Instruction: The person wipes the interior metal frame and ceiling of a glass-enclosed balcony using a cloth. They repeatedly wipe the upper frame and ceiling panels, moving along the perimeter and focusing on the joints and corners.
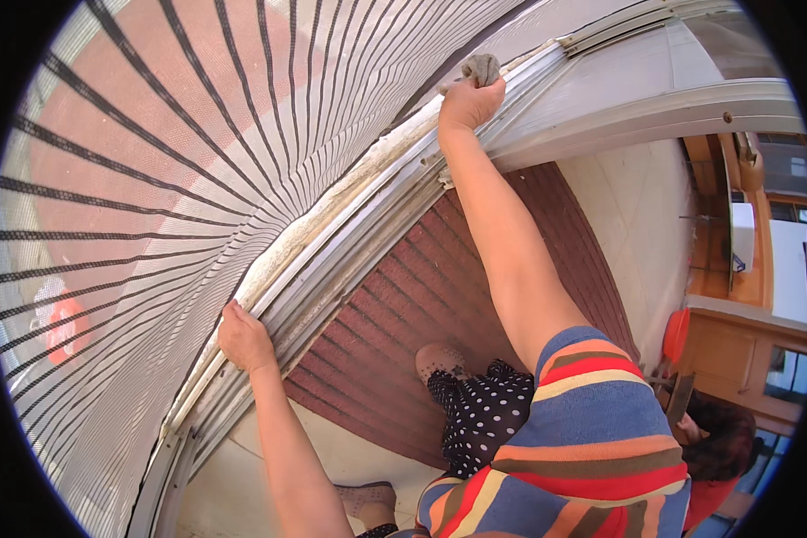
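Note:
My right hand is closed around a crumpled grey-brown cloth near the far end of a metal sliding-door track. My left hand rests at the nearer part of the frame, its fingertips at the edge of a striped mesh curtain; whether it grips the edge cannot be told. A whitish, rough strip runs along the outer side of the track, between the curtain and the metal rails. Both arms reach across the threshold.
A ribbed dark red mat lies on the tiled floor under my feet. A sliding-door panel stands at the upper right. Behind, at the right, are a person, a red basin and wooden cabinets.

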Tool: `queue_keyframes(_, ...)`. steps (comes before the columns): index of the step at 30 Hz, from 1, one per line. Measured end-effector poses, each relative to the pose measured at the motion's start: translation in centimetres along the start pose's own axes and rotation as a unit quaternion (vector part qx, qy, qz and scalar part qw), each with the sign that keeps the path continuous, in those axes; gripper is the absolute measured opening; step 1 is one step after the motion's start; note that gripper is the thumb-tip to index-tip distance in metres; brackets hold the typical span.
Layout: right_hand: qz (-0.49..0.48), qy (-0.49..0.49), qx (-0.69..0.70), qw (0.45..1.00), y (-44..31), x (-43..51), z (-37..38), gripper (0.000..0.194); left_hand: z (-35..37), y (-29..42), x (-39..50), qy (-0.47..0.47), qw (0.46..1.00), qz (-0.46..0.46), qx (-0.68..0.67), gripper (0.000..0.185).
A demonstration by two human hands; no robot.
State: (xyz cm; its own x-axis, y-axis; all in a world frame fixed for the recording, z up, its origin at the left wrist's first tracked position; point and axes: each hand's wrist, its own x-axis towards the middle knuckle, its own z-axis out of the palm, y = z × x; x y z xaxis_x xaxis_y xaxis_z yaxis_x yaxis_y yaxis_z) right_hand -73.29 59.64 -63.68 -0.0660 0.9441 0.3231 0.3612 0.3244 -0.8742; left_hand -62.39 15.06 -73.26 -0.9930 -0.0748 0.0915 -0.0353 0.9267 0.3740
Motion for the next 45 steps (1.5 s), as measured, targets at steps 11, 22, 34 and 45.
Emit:
queue_keyframes(11,-0.149,-0.254,-0.461,0.837,8.1,-5.0,-1.2,0.024,-0.6,0.9,0.0,-0.010,0.998,0.011,0.056,0.015)
queue_keyframes(22,-0.258,-0.570,-0.237,0.743,1.0,-22.5,-11.7,0.059,-1.3,1.2,-0.2,-0.008,0.997,-0.005,-0.078,0.029)
queue_keyframes(34,-0.001,-0.569,0.119,0.814,-7.5,-16.6,-16.2,0.036,-9.1,12.7,-2.3,-0.171,0.841,0.056,-0.510,0.049)
queue_keyframes(45,-0.354,-0.417,-0.137,0.826,7.7,-9.2,-13.7,0.022,-1.5,20.1,-10.8,-0.320,0.897,0.015,-0.305,0.044)
